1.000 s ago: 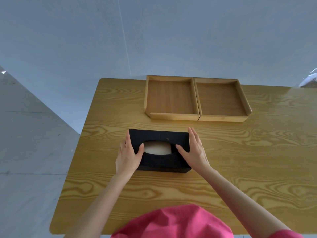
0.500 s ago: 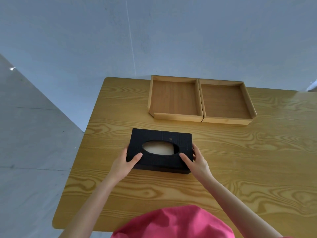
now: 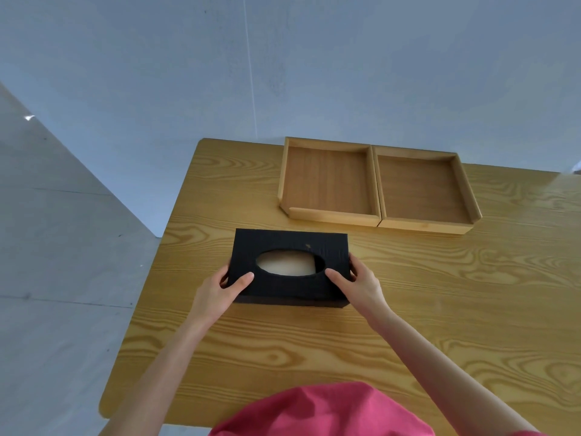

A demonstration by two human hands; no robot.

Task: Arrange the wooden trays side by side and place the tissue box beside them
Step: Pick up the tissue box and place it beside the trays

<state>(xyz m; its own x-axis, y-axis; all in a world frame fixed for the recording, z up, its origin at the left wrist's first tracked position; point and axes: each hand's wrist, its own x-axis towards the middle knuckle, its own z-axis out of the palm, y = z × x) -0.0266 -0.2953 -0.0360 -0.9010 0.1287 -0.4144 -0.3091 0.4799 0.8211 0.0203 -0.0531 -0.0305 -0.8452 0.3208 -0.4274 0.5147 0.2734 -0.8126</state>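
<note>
A black tissue box [image 3: 292, 245] with an oval opening sits on the wooden table [image 3: 440, 294], in front of the trays. My left hand [image 3: 217, 294] grips its left end, thumb on top. My right hand [image 3: 361, 286] grips its right end the same way. Two shallow wooden trays stand side by side, touching, at the table's far edge: the left tray [image 3: 327, 180] and the right tray [image 3: 421, 190]. Both trays hold nothing.
The table's left edge [image 3: 151, 272] runs close to the tissue box, with grey floor beyond it. A pale wall stands behind the table. My pink garment [image 3: 317, 413] fills the bottom of the view.
Both hands have slid back from lying along the box's sides to gripping its near corners. The camera view has shifted, so the table and trays appear further right.
</note>
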